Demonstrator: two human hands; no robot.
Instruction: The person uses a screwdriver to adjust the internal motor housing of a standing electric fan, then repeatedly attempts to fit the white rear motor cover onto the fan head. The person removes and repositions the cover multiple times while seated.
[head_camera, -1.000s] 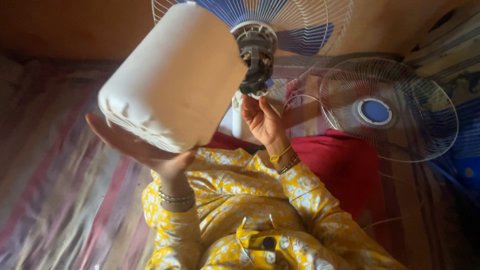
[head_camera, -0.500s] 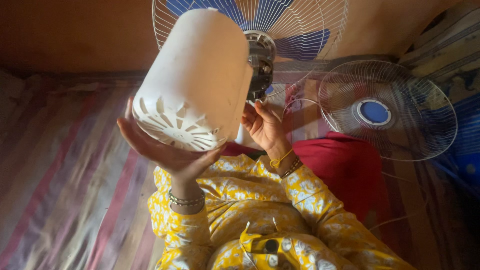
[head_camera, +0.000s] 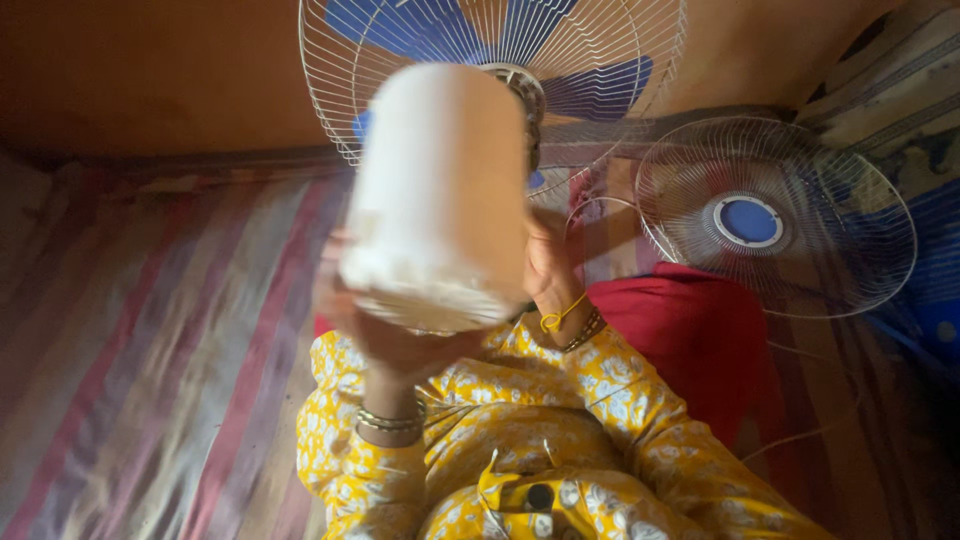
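White motor cover (head_camera: 440, 190), blurred, at frame centre, cupped from below by left hand (head_camera: 385, 335), fingers spread under its vented end to carry it. Right hand (head_camera: 545, 275) behind, mostly hidden; grip cannot be told. Fan (head_camera: 500, 70) above, loose grille (head_camera: 775, 215) right.

1. A plain orange-brown wall (head_camera: 150, 70) fills the top of the view in warm, dim light.
2. A striped cloth (head_camera: 150, 340) in pink, grey and purple covers the surface below it.
3. A red cushion (head_camera: 690, 340) lies at the right.
4. A blue patterned fabric (head_camera: 925, 270) shows at the right edge.
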